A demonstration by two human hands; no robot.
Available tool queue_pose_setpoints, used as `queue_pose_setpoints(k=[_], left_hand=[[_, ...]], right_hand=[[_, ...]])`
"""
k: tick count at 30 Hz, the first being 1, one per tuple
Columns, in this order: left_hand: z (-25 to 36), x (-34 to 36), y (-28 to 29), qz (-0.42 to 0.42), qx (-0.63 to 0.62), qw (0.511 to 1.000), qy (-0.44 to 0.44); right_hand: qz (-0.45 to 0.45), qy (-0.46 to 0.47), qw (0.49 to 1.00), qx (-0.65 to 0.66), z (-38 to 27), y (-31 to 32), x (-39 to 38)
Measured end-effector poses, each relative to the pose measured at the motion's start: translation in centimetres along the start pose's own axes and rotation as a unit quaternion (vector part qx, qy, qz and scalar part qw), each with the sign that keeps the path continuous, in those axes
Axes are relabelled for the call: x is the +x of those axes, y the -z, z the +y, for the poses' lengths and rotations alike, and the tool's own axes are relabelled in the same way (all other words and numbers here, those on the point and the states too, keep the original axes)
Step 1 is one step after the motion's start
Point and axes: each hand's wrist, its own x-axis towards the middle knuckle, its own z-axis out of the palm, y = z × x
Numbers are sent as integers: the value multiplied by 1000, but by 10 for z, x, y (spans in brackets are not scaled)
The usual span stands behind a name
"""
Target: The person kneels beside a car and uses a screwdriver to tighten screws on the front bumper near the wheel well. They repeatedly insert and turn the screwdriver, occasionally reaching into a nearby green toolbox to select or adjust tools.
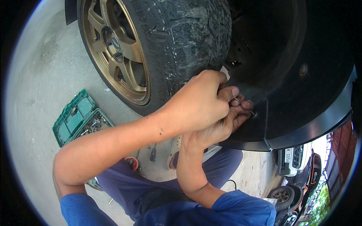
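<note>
My left hand (pixel 203 100) is closed around a thin metal rod (pixel 237 100), its thumb pressed along it. A pale, flat-looking end (pixel 225 72) sticks out above the fist; whether it belongs to the rod I cannot tell. Below it, my right hand (pixel 226 122) pinches close around the rod's lower part, fingertips against the black wheel-arch liner (pixel 286 98). A small metal fastener (pixel 253 113) shows in the liner just beyond these fingertips. My left forearm crosses in front of the right wrist.
A large tyre (pixel 184 41) on a bronze wheel (pixel 113 45) stands beside my hands. The dark fender edge (pixel 301 140) curves below the liner. On the concrete floor lie an opened green toolbox (pixel 73 118) and a dark-handled tool (pixel 153 153). Parked vehicles (pixel 294 162) stand at right.
</note>
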Motion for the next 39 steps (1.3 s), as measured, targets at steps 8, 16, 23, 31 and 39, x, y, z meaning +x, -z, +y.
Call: queue_pose_setpoints(k=[8, 16, 23, 31, 39], left_hand=[[0, 7, 18, -100, -42, 994, 12], [8, 6, 22, -107, -71, 991, 48], [1, 3, 12, -10, 10, 998, -56], [-10, -2, 4, 78, 69, 974, -202], [-18, -1, 3, 128, 119, 930, -323]], right_hand=[[-16, -70, 982, 173, -4, 2, -1], [-6, -57, 978, 199, 2, 3, -1], [-8, -75, 973, 219, 1, 0, 0], [2, -67, 982, 178, -1, 1, 1], [-12, -79, 976, 200, 0, 4, 1]])
